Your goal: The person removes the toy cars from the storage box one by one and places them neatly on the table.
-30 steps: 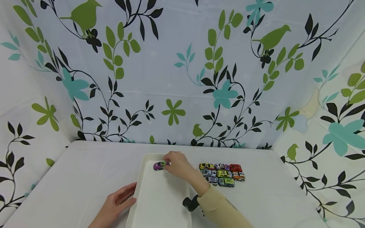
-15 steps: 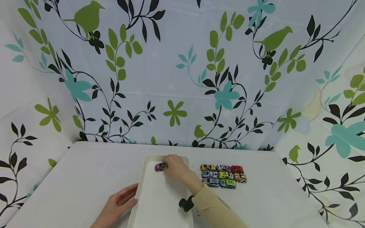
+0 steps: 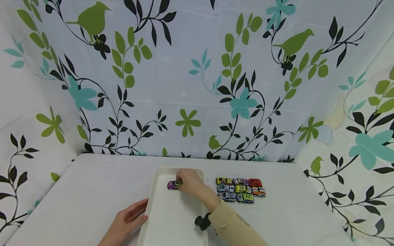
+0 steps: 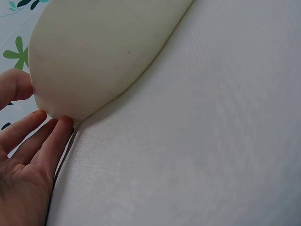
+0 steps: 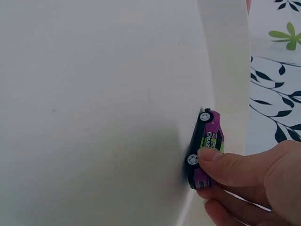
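Note:
A purple and green toy car (image 3: 173, 185) is in the far part of the white tray (image 3: 172, 218). My right hand (image 3: 191, 182) pinches its right end between thumb and fingers in the head view. In the right wrist view the toy car (image 5: 207, 148) lies along the base of the tray's wall, the thumb on its side by one wheel. My left hand (image 3: 127, 218) rests against the tray's left side. In the left wrist view its fairly straight fingers (image 4: 56, 146) touch the outside of the tray (image 4: 103, 52).
Several toy cars (image 3: 242, 189) stand in close rows on the white table (image 3: 286, 212), right of the tray. A black wrist camera (image 3: 202, 221) juts from the right sleeve (image 3: 234, 222) over the tray's right rim. A patterned cloth (image 3: 184, 85) hangs behind the table.
My right hand has moved slightly toward me with the purple toy car inside the tray. The left hand stays at the tray's side. The view has shifted a little.

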A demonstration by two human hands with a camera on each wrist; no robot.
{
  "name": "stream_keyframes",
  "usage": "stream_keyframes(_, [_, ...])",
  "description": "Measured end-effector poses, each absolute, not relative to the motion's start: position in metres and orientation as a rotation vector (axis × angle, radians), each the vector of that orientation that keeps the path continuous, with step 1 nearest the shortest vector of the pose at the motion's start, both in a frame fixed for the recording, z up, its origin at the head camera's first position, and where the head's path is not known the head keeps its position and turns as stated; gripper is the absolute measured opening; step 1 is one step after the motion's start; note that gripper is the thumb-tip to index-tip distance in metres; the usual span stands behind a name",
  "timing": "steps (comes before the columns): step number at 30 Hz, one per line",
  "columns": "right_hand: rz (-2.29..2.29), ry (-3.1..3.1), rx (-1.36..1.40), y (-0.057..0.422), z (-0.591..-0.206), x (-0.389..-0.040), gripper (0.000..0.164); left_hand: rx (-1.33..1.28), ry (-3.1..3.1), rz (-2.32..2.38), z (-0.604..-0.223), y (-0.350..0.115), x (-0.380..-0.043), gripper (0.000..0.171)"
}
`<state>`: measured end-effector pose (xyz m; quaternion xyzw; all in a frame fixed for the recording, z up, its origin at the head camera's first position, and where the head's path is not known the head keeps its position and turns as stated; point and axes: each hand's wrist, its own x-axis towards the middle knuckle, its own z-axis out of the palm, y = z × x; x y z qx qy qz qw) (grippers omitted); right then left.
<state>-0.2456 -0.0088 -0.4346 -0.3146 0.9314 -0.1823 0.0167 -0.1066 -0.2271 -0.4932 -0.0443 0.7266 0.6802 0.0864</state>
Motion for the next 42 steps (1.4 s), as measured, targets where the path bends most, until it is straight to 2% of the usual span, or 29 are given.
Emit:
stream_keyframes(22, [-0.736, 2.832, -1.022, 0.033, -0.415, -0.231, 0.015, -0.223, 2.160, 2.001, -0.488, -0.226, -0.104, 0.062])
stream_keyframes(42, [-0.847, 2.888, -1.005, 0.078, -0.416, -0.222, 0.018, -0.208, 2.171, 2.002, -0.485, -0.225, -0.106, 0.061])
